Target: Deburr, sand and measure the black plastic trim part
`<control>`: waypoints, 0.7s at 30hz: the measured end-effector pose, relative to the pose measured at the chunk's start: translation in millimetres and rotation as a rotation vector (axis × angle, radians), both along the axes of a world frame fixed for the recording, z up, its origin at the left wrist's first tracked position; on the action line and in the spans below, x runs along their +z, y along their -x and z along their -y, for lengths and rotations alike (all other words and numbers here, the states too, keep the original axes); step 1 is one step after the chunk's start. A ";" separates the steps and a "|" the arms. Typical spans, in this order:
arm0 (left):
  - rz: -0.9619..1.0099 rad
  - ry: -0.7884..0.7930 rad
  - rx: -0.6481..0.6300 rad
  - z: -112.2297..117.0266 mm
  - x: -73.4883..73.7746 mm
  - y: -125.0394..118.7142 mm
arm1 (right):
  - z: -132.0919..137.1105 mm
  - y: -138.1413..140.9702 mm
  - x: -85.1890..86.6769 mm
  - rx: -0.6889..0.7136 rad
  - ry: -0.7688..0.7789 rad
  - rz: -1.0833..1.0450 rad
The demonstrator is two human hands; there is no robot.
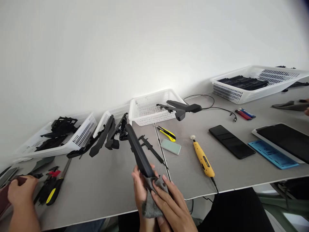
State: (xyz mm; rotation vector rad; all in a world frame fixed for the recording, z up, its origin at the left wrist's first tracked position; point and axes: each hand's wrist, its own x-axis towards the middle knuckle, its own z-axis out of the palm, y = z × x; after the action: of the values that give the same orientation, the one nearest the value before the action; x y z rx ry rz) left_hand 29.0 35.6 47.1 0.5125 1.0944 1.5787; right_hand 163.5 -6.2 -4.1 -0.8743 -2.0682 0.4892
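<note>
At the near edge of the grey bench (pixel 103 190), the left hand (pixel 140 190) grips the lower end of a long black plastic part (pixel 138 149), fingers closed around it. The part is narrow, matt and slightly curved, and it rises tilted away over the bench. The right hand (pixel 172 206) presses a grey cloth (pixel 151 206) against the part's lower end, fingers curled on the cloth. Just beyond lie a black caliper (pixel 151 148) and a yellow utility knife (pixel 167 133). A co-worker's hand (pixel 20 193) rests at far left.
</note>
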 end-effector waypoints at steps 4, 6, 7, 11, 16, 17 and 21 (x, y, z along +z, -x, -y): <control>-0.047 0.068 0.278 -18.5 32.0 3.9 | 0.4 -22.1 -15.4 0.083 -0.070 -0.039; -0.090 0.021 0.386 -20.9 45.3 8.7 | -2.3 -34.3 -11.4 0.055 -0.061 -0.035; -0.108 0.008 0.408 -20.4 51.1 11.0 | -4.8 -39.6 -5.6 0.021 -0.020 -0.017; -0.186 -0.053 0.446 -11.9 69.4 14.5 | -25.7 -51.0 26.4 -0.167 0.108 -0.055; -0.233 -0.024 0.364 -0.8 74.0 9.7 | -65.7 -43.8 31.8 -0.274 0.095 -0.062; -0.242 -0.005 0.342 0.6 72.0 9.2 | -73.0 -42.3 29.6 -0.285 0.121 -0.012; -0.246 0.085 0.247 3.7 60.3 6.7 | -104.1 -45.3 35.6 -0.284 0.153 0.062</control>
State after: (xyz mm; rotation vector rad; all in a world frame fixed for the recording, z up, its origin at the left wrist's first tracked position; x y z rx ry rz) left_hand 22.3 31.9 107.4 0.5403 1.4512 1.7038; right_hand 208.8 97.9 31.5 -1.2661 -1.9377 0.4742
